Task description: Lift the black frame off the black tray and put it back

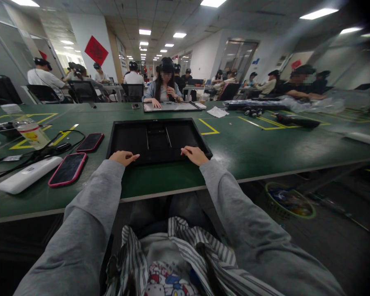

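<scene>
Frame: looking stiff, probably lightish, its sides offering best hold
Left hand: curling half-open at near-left corner, grip unclear
Right hand: likewise curling, near-right

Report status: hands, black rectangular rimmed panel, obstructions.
Left hand and right hand at near corners; black panel on green table; two pink-rimmed phones left of it, not blocking.

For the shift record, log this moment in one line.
left hand: at near left corner of black frame | right hand: at near right corner | black frame: on green table | phones: left of frame
</scene>
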Available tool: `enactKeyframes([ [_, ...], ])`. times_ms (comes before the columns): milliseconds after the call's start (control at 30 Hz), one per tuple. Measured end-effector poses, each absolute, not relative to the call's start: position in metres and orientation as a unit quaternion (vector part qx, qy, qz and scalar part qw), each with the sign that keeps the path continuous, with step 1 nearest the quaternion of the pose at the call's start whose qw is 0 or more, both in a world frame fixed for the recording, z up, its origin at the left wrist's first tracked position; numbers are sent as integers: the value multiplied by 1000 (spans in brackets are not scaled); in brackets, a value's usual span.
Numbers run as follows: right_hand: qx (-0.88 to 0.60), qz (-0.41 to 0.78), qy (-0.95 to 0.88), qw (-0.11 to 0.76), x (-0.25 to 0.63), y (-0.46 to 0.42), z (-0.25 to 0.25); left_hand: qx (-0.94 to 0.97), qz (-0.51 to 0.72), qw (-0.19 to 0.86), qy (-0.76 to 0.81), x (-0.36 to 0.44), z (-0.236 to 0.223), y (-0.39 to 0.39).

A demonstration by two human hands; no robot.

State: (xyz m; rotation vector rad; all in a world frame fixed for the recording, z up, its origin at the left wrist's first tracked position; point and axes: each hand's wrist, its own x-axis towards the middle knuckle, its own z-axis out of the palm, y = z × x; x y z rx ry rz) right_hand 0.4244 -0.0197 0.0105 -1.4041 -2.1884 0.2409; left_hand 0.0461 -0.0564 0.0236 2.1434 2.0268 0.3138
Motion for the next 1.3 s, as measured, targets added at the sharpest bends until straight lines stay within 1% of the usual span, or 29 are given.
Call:
enactKeyframes([
  [133, -484, 96, -831, 256, 426, -27, 8, 736, 108, 127, 656, 42, 21, -66],
  [300, -449, 95, -851, 257, 428, -33, 9, 756, 71, 103, 643, 42, 25, -72],
  [467, -427, 91, -870, 229, 435, -34, 7, 775, 20, 120, 621, 40, 31, -72],
  [633, -379, 102, -898, 197, 440, -31, 9, 792, 35, 153, 591, 36, 31, -68],
  [733, -352, 108, -915, 166, 437, -30, 16, 798, 17, 174, 577, 36, 33, -62],
  [867, -330, 61, -933, 132, 432, -23, 19, 811, -24, 187, 553, 36, 39, -43],
  [1000, -340, -29, -932, 121, 421, 7, 14, 814, -33, 153, 560, 34, 39, -5],
  [1100, -359, -78, -923, 114, 412, 51, 9, 810, -14, 106, 576, 33, 32, 32],
  [1200, -393, -71, -910, 113, 403, 105, 6, 807, 29, 52, 588, 38, 21, 71],
  [1300, -459, -13, -879, 130, 394, 151, 5, 784, 71, -5, 616, 45, 11, 102],
])
